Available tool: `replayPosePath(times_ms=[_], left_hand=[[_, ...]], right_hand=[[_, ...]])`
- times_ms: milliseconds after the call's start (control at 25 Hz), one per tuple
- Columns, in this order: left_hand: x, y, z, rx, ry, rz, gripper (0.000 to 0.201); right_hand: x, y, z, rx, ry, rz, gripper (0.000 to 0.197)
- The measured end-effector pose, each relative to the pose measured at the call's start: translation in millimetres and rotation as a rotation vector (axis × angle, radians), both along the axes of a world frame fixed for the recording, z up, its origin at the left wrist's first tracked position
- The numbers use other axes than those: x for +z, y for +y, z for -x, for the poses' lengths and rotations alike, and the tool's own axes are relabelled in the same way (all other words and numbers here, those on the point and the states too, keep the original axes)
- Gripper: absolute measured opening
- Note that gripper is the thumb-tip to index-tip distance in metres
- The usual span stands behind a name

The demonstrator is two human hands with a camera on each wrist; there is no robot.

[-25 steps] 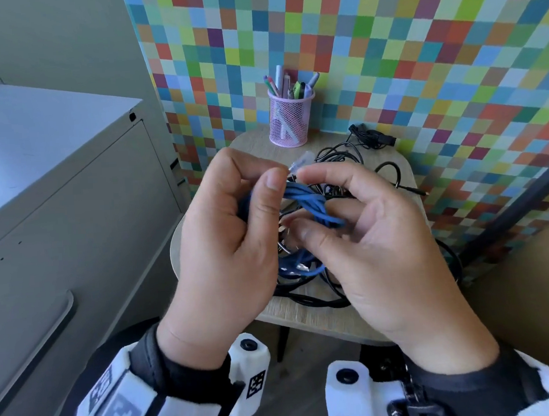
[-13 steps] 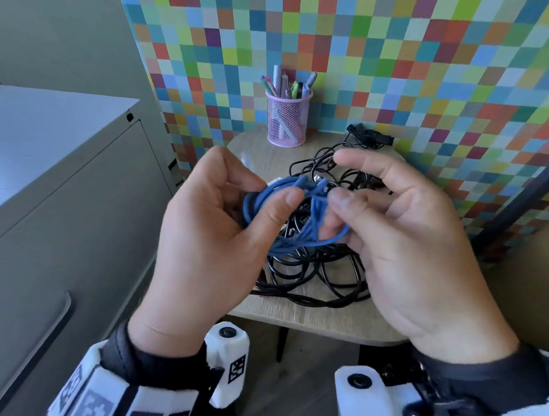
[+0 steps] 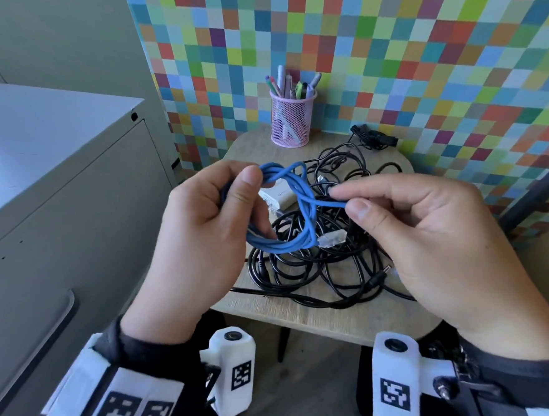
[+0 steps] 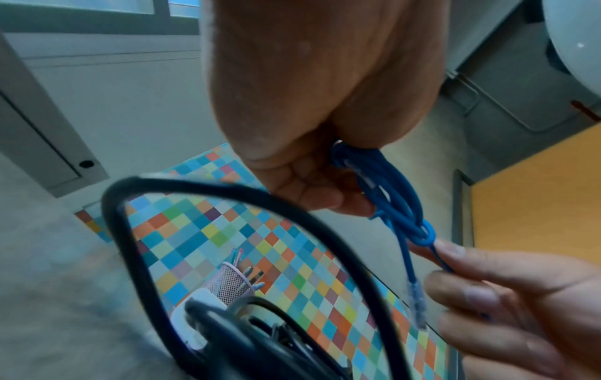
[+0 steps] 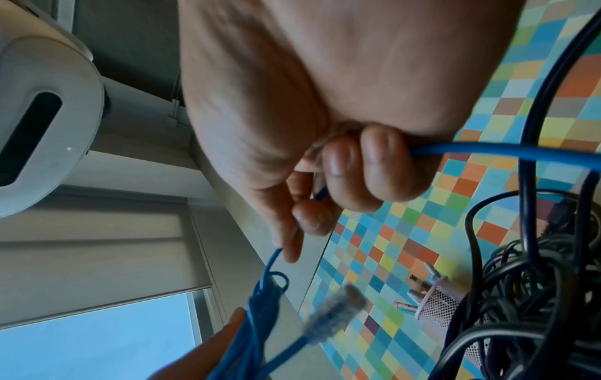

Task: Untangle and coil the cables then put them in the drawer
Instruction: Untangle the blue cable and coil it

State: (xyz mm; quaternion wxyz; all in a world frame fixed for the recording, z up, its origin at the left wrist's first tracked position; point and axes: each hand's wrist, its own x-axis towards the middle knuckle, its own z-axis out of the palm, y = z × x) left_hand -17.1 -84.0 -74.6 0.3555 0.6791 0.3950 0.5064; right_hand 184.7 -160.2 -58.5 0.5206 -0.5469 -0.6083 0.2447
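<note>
I am holding the blue cable [image 3: 294, 213] up over the surface [image 3: 310, 319], its loops gathered in my left hand [image 3: 204, 245], whose grip is closing round the bundle with the thumb pressing on top. My right hand [image 3: 431, 239] is pinching the free strand between thumb and forefinger, pulling it sideways out of a wrap around the coil; the clear plug [image 3: 332, 238] is dangling just below. So I am judging the first cable nearly coiled and being tied off. The black cables [image 3: 319, 269] are lying tangled in a heap beneath, beside a white adapter [image 3: 277, 196], and nothing is in a drawer yet, so most of the work is remaining. Compared with half a second ago, my hands are sitting farther apart and the wrap is looking tighter, with the plug now hanging free
</note>
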Motion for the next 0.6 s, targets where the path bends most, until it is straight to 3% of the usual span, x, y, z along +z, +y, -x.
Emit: replayPosePath(times_ms=[160, 240, 480, 600], left_hand=[[0.0, -2.2, -2.0, -0.140, -0.100, 0.052, 0.026], [-1.5, -3.5, -4.5, -0.162, -0.137, 0.058, 0.025], [-3.2, -4.1, -8.9, -0.085, -0.190, 0.003, 0.028], [-5.9, -3.0, -8.9, -0.060, -0.229, 0.022, 0.028]], right_hand=[[0.2, -2.6, 4.3, 0.175, 0.005, 0.078, 0.058], [-1.8, -2.6, 10.7, 0.192, -0.036, 0.069, 0.064], [-6.7, -3.1, 20.2, 0.192, -0.022, 0.060, 0.041], [-11.0, -0.9, 23.9, 0.209, -0.066, 0.078, 0.042]])
